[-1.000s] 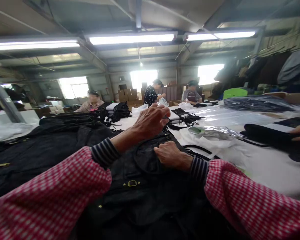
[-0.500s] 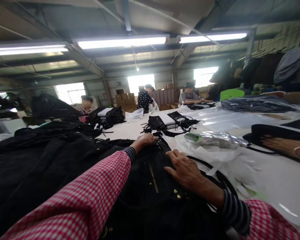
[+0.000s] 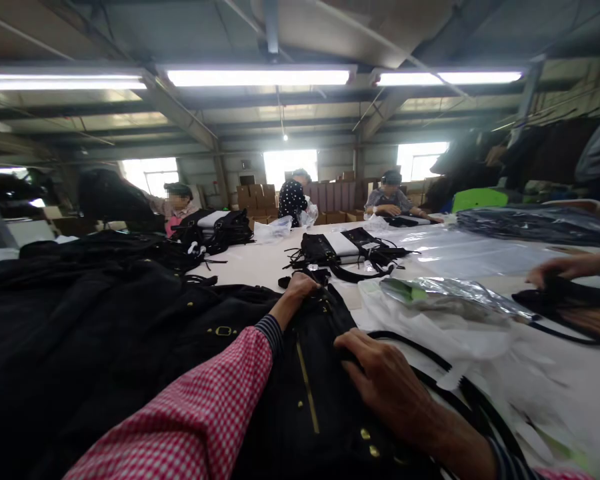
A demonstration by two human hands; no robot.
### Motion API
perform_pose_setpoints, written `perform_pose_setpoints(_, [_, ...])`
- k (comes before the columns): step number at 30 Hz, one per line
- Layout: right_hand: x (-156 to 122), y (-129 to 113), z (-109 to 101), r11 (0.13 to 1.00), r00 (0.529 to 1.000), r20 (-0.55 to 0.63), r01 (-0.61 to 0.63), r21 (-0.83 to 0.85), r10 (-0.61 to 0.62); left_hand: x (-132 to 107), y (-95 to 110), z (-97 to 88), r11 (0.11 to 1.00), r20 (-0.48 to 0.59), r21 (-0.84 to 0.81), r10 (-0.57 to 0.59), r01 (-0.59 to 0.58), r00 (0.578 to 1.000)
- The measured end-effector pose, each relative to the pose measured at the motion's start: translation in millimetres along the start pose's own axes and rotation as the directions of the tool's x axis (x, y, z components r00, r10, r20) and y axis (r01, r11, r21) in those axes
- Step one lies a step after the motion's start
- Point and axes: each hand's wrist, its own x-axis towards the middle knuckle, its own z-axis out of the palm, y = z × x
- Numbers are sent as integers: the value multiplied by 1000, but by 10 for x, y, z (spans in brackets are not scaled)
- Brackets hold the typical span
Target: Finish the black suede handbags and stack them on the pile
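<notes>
Lit tube lights point(image 3: 259, 78) hang in a row beneath the roof beams point(image 3: 271, 30), with a small glowing bulb point(image 3: 285, 137) below the middle one. Bright windows point(image 3: 280, 165) break the pale far wall point(image 3: 333, 162), brown cardboard boxes point(image 3: 257, 198) stand stacked before it, and a white-topped table point(image 3: 267, 260) stretches nearer.

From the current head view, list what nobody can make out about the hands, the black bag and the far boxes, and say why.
All in the head view:
- Left hand: fingertips, hidden by the hand itself.
- Right hand: what lies under its palm, covered by the hand.
- Black bag: near end, cut off by the bottom edge.
- Far boxes: any print, too small.
</notes>
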Motion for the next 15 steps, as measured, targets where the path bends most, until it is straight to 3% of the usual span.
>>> perform_pose_setpoints(4, [-43,44,56,997,1000,8,-22,73,22,38,-30,-164,973,42,-228,-14,24,999])
perform_pose_setpoints(7, [58,81,-13,986,995,33,-96,133,93,27,6,-315,914,64,-406,6,21,998])
perform_pose_setpoints(11, [525,173,-134,958,977,114,-200,206,180,-63,85,-396,819,99,-573,85,-13,991])
perform_pose_setpoints(15, [1004,352,-50,926,960,158,-265,269,229,-120,168,-343,766,50,-637,154,-87,987])
